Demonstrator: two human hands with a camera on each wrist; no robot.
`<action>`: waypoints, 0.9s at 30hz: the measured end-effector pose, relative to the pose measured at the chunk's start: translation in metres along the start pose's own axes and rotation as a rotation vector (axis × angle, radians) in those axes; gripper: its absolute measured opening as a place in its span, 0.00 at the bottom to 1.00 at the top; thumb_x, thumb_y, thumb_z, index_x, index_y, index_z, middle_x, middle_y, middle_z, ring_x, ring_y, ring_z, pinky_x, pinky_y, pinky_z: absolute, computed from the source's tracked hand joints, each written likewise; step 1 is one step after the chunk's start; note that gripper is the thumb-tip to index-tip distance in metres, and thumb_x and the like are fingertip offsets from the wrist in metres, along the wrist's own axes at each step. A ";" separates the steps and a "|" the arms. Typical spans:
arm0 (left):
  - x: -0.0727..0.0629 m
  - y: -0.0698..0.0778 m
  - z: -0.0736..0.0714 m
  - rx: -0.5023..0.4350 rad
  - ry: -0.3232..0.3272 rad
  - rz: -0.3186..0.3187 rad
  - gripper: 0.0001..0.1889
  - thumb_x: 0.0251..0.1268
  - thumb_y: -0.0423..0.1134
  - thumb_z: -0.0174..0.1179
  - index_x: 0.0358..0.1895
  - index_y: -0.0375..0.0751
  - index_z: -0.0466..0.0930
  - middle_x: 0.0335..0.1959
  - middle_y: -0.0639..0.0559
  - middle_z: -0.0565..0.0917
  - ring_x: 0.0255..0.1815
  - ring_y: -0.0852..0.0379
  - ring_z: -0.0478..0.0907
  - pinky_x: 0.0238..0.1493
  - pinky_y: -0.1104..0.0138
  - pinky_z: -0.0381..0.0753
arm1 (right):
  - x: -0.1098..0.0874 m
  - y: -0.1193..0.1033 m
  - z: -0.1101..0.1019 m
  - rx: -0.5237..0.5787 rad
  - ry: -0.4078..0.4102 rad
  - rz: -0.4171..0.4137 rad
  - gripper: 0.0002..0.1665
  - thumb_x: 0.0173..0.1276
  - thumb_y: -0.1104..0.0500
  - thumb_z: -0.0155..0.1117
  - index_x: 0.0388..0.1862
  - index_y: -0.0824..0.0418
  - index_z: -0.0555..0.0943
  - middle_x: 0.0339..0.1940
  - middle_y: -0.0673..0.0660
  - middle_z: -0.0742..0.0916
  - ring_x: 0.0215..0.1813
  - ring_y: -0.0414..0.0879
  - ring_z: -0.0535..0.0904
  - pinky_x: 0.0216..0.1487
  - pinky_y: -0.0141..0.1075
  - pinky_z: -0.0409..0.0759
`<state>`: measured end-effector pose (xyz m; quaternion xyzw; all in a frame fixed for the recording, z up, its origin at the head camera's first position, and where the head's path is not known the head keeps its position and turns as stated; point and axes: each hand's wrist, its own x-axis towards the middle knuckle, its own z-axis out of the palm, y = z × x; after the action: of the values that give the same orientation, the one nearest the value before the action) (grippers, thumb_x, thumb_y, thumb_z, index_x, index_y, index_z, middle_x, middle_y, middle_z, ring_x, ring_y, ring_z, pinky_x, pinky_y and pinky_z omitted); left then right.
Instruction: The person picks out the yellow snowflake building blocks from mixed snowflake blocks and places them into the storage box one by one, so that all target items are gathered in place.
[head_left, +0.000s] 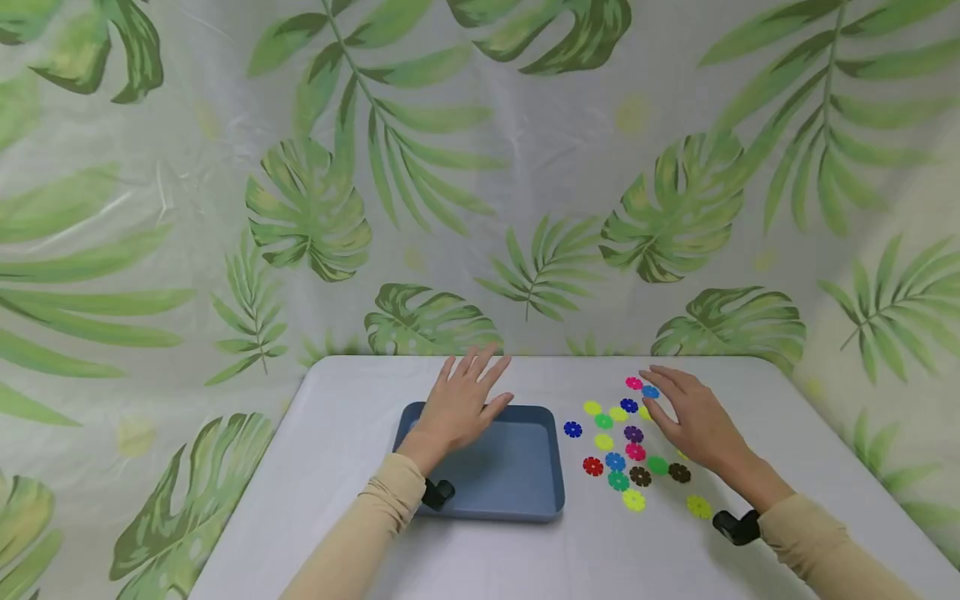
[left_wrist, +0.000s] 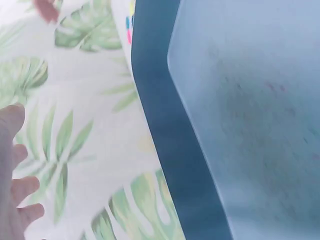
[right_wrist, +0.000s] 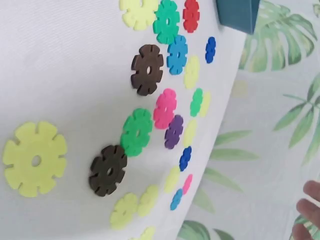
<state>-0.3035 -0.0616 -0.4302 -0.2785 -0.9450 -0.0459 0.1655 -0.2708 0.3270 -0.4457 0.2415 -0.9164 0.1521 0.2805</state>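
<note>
A blue-grey rectangular tray stands on the white table, with no pieces visible inside it. Above its left part hovers my left hand, fingers spread and holding nothing. My right hand is raised over the right side of a scatter of notched plastic discs, its fingers loosely bent and nothing between them. Among the discs are a red one, a purple one, a dark brown one and a large yellow one. Some discs are hidden behind the right hand.
The white tabletop extends around the tray and the discs. Behind its far edge hangs a leaf-printed curtain. A black wrist camera sits on the left wrist, and another camera on the right wrist.
</note>
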 end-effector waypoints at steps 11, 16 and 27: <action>-0.048 -0.060 -0.013 -0.414 0.301 -0.297 0.22 0.80 0.45 0.50 0.71 0.44 0.74 0.43 0.46 0.79 0.43 0.48 0.75 0.43 0.52 0.74 | -0.023 0.030 -0.009 0.095 0.110 0.216 0.22 0.68 0.62 0.70 0.59 0.67 0.81 0.42 0.62 0.87 0.40 0.55 0.81 0.36 0.42 0.77; -0.068 -0.075 -0.001 -0.513 0.260 -0.387 0.21 0.80 0.41 0.50 0.70 0.39 0.74 0.35 0.50 0.75 0.31 0.55 0.70 0.33 0.60 0.71 | -0.036 0.038 -0.013 0.154 0.068 0.373 0.21 0.72 0.57 0.67 0.60 0.67 0.81 0.40 0.61 0.86 0.39 0.53 0.79 0.32 0.31 0.74; -0.103 -0.093 0.030 -0.547 0.259 -0.494 0.20 0.78 0.37 0.52 0.67 0.32 0.76 0.29 0.48 0.71 0.26 0.55 0.65 0.32 0.60 0.66 | -0.049 0.057 -0.008 0.200 -0.004 0.528 0.26 0.77 0.51 0.61 0.62 0.69 0.79 0.44 0.66 0.86 0.44 0.59 0.79 0.30 0.31 0.74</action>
<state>-0.2814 -0.1871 -0.4929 -0.0682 -0.9078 -0.3693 0.1868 -0.2620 0.3955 -0.4759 0.0212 -0.9286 0.3090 0.2042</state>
